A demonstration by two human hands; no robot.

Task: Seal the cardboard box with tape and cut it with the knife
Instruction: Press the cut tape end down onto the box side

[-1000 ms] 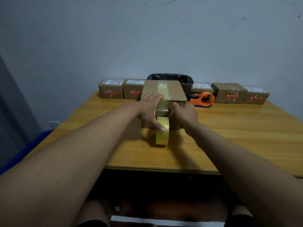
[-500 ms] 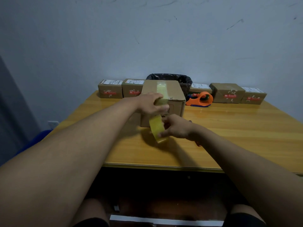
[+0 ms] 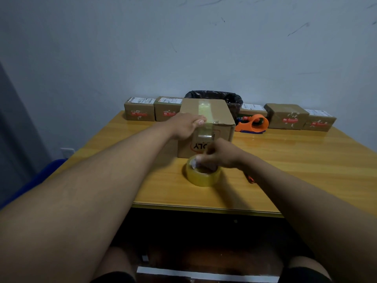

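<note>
A cardboard box (image 3: 222, 113) stands mid-table with a strip of clear yellowish tape (image 3: 204, 108) running along its top and down its front face. My left hand (image 3: 185, 126) lies on the box's top front edge, fingers curled onto the tape there. In front of the box the yellow tape roll (image 3: 202, 178) lies flat on the table. My right hand (image 3: 220, 154) grips it from above, fingertips in its core. A small orange-red tip, possibly the knife (image 3: 251, 179), shows beside my right forearm and is mostly hidden.
On the wooden table (image 3: 306, 160), small sealed parcels line the back edge at left (image 3: 139, 111) and right (image 3: 287, 116). An orange tape dispenser (image 3: 253, 124) lies right of the box. A black-lined bin (image 3: 230, 99) stands behind it. A blue chair (image 3: 47, 174) is at left.
The roll hung upright against the box front; my right hand took it, drew it down and now holds it flat on the table. My left hand stayed on the box's top edge.
</note>
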